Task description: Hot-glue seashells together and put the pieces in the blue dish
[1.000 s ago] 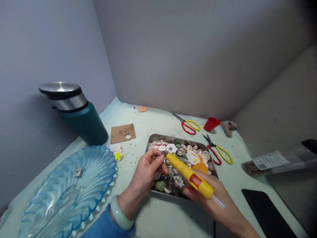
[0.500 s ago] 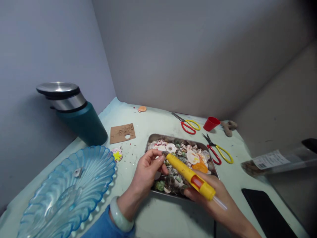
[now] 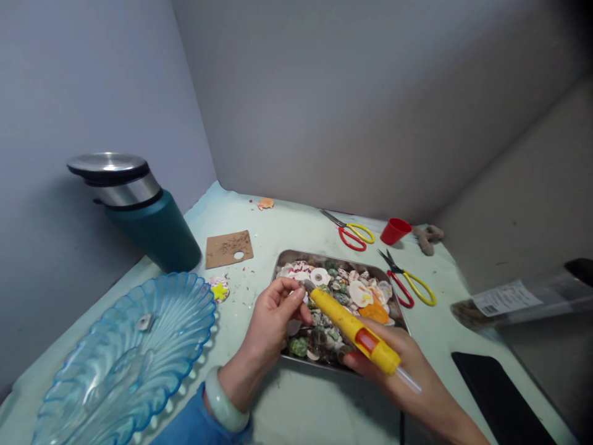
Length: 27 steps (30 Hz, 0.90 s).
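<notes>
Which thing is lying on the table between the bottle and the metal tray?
In the head view, a brown card with a round hole lies between the bottle and the tray, apart from both.

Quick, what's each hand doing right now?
Left hand: pinched closed; cannot tell what, if anything, it holds.
Right hand: closed, holding a yellow glue gun.
</notes>
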{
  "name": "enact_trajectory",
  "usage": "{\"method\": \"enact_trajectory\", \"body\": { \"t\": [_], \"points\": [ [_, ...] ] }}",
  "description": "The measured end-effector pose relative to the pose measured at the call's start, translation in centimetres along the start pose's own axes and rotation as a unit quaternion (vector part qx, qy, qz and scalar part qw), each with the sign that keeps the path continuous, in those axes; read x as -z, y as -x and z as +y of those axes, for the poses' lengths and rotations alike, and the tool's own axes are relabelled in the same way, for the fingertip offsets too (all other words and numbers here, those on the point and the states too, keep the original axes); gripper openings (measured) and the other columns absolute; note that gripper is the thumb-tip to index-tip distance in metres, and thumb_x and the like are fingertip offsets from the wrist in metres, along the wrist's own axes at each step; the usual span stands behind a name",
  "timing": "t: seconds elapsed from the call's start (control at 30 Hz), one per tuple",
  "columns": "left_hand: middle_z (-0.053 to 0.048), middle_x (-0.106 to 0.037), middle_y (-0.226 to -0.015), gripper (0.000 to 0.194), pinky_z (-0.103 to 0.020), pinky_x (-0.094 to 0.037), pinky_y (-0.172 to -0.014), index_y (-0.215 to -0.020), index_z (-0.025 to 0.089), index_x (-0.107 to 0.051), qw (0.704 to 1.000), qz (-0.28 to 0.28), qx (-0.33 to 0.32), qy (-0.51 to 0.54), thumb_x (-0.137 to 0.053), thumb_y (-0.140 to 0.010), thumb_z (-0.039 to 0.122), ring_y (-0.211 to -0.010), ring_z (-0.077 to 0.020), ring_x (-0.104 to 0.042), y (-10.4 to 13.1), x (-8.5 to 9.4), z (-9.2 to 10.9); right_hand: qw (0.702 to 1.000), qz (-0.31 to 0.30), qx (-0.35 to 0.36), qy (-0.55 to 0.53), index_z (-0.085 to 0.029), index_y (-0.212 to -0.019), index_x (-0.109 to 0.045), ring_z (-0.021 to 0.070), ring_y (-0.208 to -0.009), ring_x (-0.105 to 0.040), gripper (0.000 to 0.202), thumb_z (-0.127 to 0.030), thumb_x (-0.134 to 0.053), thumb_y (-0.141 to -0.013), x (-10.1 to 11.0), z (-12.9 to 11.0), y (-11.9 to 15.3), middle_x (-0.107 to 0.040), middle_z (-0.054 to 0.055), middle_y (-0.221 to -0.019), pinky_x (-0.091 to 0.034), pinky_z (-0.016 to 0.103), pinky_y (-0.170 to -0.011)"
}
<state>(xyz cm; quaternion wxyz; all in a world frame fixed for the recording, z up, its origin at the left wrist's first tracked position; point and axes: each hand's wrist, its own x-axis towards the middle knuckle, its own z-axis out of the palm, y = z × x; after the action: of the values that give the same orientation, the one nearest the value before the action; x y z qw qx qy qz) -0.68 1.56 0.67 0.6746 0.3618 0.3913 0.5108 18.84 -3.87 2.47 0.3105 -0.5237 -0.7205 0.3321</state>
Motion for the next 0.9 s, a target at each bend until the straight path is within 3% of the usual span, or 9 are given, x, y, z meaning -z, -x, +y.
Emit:
{"method": "enact_trajectory", "body": {
  "t": [0.43, 0.9],
  "points": [
    [0.002, -0.063, -0.05, 0.028, -0.016, -0.038, -0.048, -0.082, 0.019, -0.052, 0.998, 0.008, 0.025, 0.049, -0.074, -0.074, 0.035, -0.045, -0.008, -0.053, -0.03, 0.06, 0.19, 1.0, -0.01, 0.026, 0.01, -0.02, -0.097, -0.067, 0.0157, -0.063, -0.063, 0.018, -0.031, -0.066, -0.083, 0.44, -0.68, -0.12, -0.071, 0.002, -0.078, -0.05, 0.023, -0.063],
    [0.002, -0.063, -0.051, 0.025, -0.018, -0.041, -0.054, -0.082, 0.019, -0.052, 0.999, -0.03, 0.027, 0.015, -0.069, -0.079, 0.036, -0.048, -0.0089, -0.054, -0.09, 0.12, -0.04, 0.999, -0.002, 0.029, 0.026, -0.018, -0.1, -0.067, 0.0157, -0.061, -0.061, 0.023, -0.032, -0.067, -0.082, 0.59, -0.35, -0.07, -0.068, 0.002, -0.074, -0.049, 0.025, -0.064]
  ]
}}
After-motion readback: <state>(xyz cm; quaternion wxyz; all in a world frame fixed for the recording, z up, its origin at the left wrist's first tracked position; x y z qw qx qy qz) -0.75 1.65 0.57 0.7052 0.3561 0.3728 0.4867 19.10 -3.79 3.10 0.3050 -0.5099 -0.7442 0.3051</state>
